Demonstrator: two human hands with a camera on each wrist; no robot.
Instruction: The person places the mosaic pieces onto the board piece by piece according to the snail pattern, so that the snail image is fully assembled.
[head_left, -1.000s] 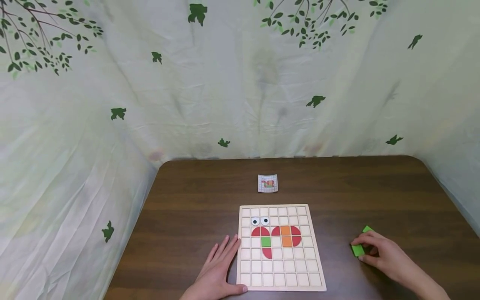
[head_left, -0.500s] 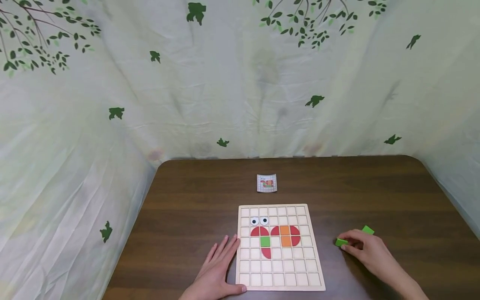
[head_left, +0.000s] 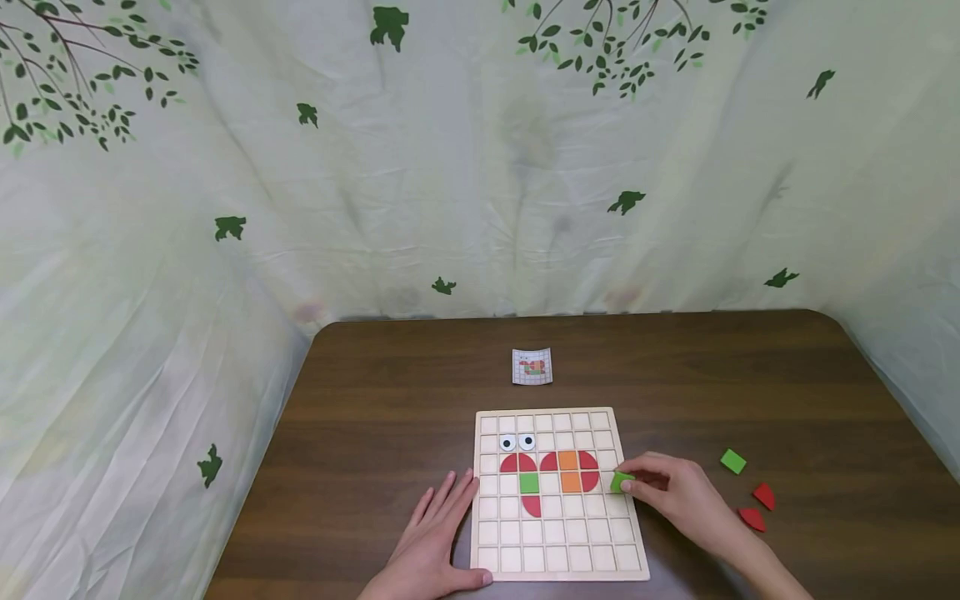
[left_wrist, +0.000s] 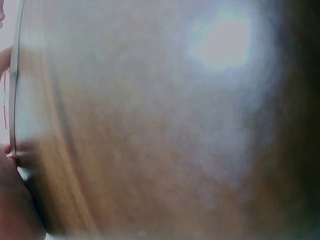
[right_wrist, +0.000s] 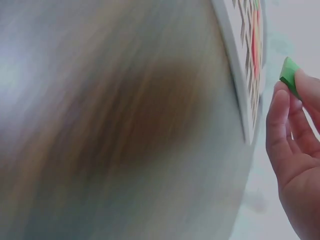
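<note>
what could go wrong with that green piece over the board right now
The right hand pinches the green square only at its fingertips above the board's right edge, so it might slip and land askew across cells. A drop could also knock the orange and red pieces beside it. The left hand only rests at the board's edge, so a push might shift it.

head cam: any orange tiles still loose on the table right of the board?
No, only a green square and two red pieces lie loose on the table there.
</note>
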